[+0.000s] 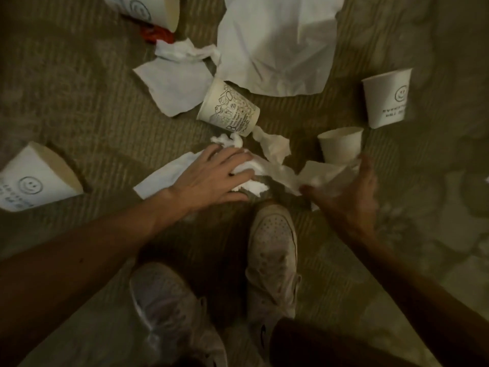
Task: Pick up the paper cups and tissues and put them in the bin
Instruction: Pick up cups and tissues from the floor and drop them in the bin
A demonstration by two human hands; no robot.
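Left hand [211, 178] on crumpled, seemingly soft tissue [252, 184].

On the carpet [79, 102], the left hand [211, 176] rests spread over a crumpled tissue [250, 181], the blurred right hand [349, 200] hovers with fingers splayed beside a small plain cup [341, 144], and a printed cup [230, 109] lies tipped beyond white shoes [272, 247].

Smiley cup [144, 10] cut by top edge, red scrap [156, 35] partly hidden, right hand [346, 194] blurred
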